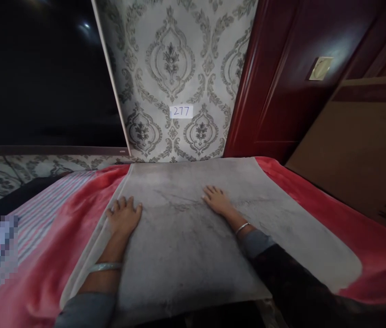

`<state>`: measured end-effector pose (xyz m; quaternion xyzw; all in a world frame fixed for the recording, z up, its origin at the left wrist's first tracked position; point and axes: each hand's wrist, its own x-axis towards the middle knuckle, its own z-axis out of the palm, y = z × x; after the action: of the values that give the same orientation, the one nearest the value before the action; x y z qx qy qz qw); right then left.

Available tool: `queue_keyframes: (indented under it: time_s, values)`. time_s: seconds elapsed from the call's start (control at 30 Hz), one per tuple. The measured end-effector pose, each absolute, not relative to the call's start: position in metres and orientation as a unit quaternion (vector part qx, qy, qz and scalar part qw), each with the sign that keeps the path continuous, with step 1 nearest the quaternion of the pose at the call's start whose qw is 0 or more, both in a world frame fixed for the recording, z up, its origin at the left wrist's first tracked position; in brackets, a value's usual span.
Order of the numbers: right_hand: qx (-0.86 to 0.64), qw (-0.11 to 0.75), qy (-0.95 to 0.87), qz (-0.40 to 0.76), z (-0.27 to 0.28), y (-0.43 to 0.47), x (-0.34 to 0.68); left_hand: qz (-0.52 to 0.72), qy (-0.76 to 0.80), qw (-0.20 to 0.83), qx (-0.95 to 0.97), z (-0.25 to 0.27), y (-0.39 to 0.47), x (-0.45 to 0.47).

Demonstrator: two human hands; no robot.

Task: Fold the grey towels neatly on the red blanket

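A large grey cloth [179,246], soft-looking and with a few faint dark creases, lies spread out in front of me. My left hand [123,216] rests on it near its left edge, fingers spread, with a pale green bangle at the wrist. Farther in, my right hand [216,200] lies flat on the cloth right of the middle, fingers apart, and a silver bracelet circles that wrist. Neither hand grips anything. Along the left side, the cloth's edge shows more than one layer. Its near edge hangs toward me.
Beneath the cloth is a red plush blanket [319,207], over a striped sheet [48,205] at left. Behind stands a patterned wall [170,59] with a paper marked 277 [181,111]. A large dark screen [39,77] is left; a red-brown door panel [281,68] and brown cardboard [357,136] are right.
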<state>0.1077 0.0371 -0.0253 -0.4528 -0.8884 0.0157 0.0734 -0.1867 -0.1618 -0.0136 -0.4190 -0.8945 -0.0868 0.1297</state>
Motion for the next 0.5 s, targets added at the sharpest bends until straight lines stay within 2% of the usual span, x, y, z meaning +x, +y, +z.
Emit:
queue_keyframes:
  time_s: [0.2, 0.5]
  values:
    - [-0.579, 0.068, -0.813, -0.011, -0.029, 0.064, 0.22, -0.088, -0.894, 0.119, -0.424, -0.012, -0.159, -0.189]
    - [-0.629, 0.057, -0.775, -0.008, -0.038, 0.071, 0.279, -0.086, -0.891, 0.085, -0.438, 0.006, -0.158, -0.185]
